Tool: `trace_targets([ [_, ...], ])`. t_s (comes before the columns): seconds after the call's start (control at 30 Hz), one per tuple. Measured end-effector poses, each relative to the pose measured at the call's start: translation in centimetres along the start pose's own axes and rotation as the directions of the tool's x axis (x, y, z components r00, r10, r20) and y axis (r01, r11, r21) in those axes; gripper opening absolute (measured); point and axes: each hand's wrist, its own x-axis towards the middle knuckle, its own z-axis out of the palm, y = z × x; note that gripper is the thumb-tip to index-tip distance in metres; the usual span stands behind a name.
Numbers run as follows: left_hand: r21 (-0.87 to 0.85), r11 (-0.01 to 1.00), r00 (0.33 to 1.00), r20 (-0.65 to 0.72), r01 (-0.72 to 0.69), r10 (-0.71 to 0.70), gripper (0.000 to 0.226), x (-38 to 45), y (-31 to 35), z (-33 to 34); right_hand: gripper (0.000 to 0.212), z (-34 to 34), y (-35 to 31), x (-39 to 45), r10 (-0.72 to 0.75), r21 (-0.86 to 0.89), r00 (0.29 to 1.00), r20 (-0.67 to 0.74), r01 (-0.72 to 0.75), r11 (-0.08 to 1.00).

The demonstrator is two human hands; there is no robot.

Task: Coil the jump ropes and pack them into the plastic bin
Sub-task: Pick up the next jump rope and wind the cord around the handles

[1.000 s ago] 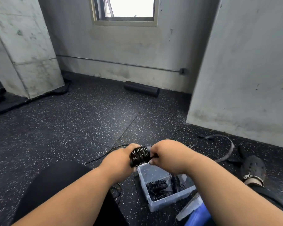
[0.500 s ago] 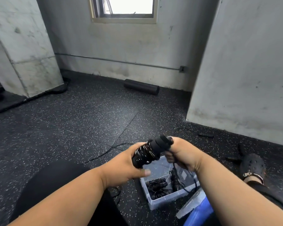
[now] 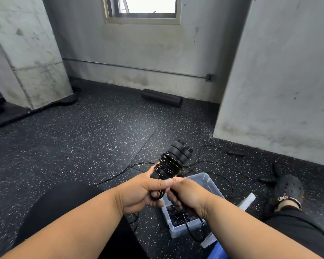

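My left hand [image 3: 144, 191] grips the lower end of two black jump rope handles [image 3: 178, 154] held together, with thin black rope wound around them [image 3: 168, 166]. The handles tilt up and away to the right. My right hand [image 3: 187, 197] is closed on the loose rope just below, touching the left hand. A clear plastic bin [image 3: 208, 182] sits on the floor under my hands, with coiled black ropes [image 3: 178, 217] inside. More black rope [image 3: 219, 165] lies loose on the floor beyond the bin.
The bin's clear lid [image 3: 248, 200] lies on the floor to its right. Loose black handles [image 3: 235, 153] lie near the right wall. A black foam roller [image 3: 162, 97] rests by the back wall. My shoe [image 3: 288, 187] is at right, my knee at lower left.
My right hand dropped from the top of the handles to below them, beside my left hand. The handle tops now stand bare, and the bundle has tilted more upright.
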Motion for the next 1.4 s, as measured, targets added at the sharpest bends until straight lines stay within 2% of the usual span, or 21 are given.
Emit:
trace_targets([
  [0.17,-0.060,0.998,1.000,0.002,-0.030,0.031,0.123,0.0,0.0,-0.6,0.032,0.4,0.1,-0.3,-0.010,-0.027,1.000,0.029,0.011,1.000],
  [0.23,-0.059,0.997,0.998,-0.034,-0.046,0.044,0.117,0.2,0.2,-0.7,0.034,0.5,0.1,-0.3,-0.067,-0.109,0.998,-0.012,0.065,0.992],
  [0.33,0.029,0.998,0.996,-0.073,-0.058,0.060,0.101,-0.1,0.4,-0.6,0.037,0.3,0.6,0.1,-0.154,-0.240,0.987,-0.047,0.139,0.961],
  [0.47,0.008,1.000,1.000,-0.005,-0.018,0.018,0.109,-0.3,0.4,-0.4,0.035,0.2,1.5,0.4,-0.155,-0.276,0.982,-0.106,0.120,0.954],
  [0.57,-0.005,1.000,0.976,0.218,0.012,-0.011,0.078,-0.9,0.9,-0.7,0.035,-0.3,0.5,0.7,-0.190,-0.409,0.971,-0.141,0.118,0.905],
  [0.67,-0.090,0.996,0.915,0.402,0.018,0.020,0.054,-1.2,1.2,-0.9,0.044,-1.2,-1.0,0.6,-0.255,-0.415,0.952,-0.166,0.167,0.894],
  [0.73,-0.127,0.992,0.909,0.416,0.020,0.035,0.046,-1.2,1.1,-1.2,0.039,-2.2,-1.2,0.7,-0.321,-0.384,0.921,-0.220,0.221,0.896],
  [0.8,-0.089,0.995,0.913,0.408,0.033,0.006,0.042,-1.2,0.9,-1.3,0.035,-3.5,-1.4,1.3,-0.357,-0.392,0.882,-0.309,0.224,0.892],
  [0.9,0.029,0.996,0.913,0.399,0.081,-0.086,0.039,-1.3,0.6,-1.2,0.028,-5.3,-1.8,1.6,-0.457,-0.466,0.836,-0.305,0.287,0.837],
  [0.97,0.149,0.982,0.916,0.364,0.119,-0.166,0.029,-1.4,0.5,-0.9,0.021,-6.3,-3.2,1.1,-0.456,-0.378,0.837,-0.301,0.335,0.863],
  [1.03,0.295,0.938,0.920,0.285,0.184,-0.271,0.020,-1.1,0.3,-0.8,0.026,-7.0,-4.6,0.7,-0.486,-0.370,0.809,-0.330,0.363,0.855],
  [1.07,0.365,0.904,0.920,0.229,0.222,-0.318,0.020,-0.9,0.3,-0.8,0.026,-7.4,-5.4,0.5,-0.543,-0.457,0.774,-0.326,0.374,0.807],
  [1.13,0.474,0.829,0.921,0.089,0.296,-0.380,0.025,-0.2,0.0,-1.0,0.023,-7.4,-7.4,-0.1,-0.691,-0.675,0.687,-0.223,0.403,0.618],
  [1.17,0.509,0.795,0.917,0.027,0.329,-0.397,0.026,0.2,-0.1,-1.1,0.024,-6.8,-8.2,-0.6,-0.742,-0.770,0.659,-0.126,0.407,0.492],
  [1.23,0.556,0.743,0.907,-0.048,0.373,-0.419,0.026,0.8,-0.3,-1.0,0.034,-4.7,-9.7,-1.6,-0.790,-0.903,0.597,0.140,0.403,0.145],
  [1.27,0.577,0.717,0.898,-0.068,0.390,-0.434,0.028,1.1,-0.3,-0.9,0.038,-3.3,-10.3,-2.2,-0.776,-0.911,0.560,0.292,0.409,-0.048],
  [1.3,0.594,0.695,0.892,-0.089,0.405,-0.443,0.030,1.4,-0.3,-0.7,0.036,-2.0,-10.7,-2.7,-0.741,-0.876,0.519,0.427,0.442,-0.195],
  [1.33,0.603,0.681,0.890,-0.114,0.415,-0.441,0.032,1.7,-0.4,-0.7,0.030,-0.8,-10.8,-3.1,-0.689,-0.824,0.488,0.536,0.481,-0.301],
  [1.4,0.597,0.687,0.897,-0.145,0.416,-0.417,0.028,2.3,-0.7,-1.2,0.015,1.1,-10.5,-3.8,-0.592,-0.732,0.447,0.671,0.528,-0.431],
])
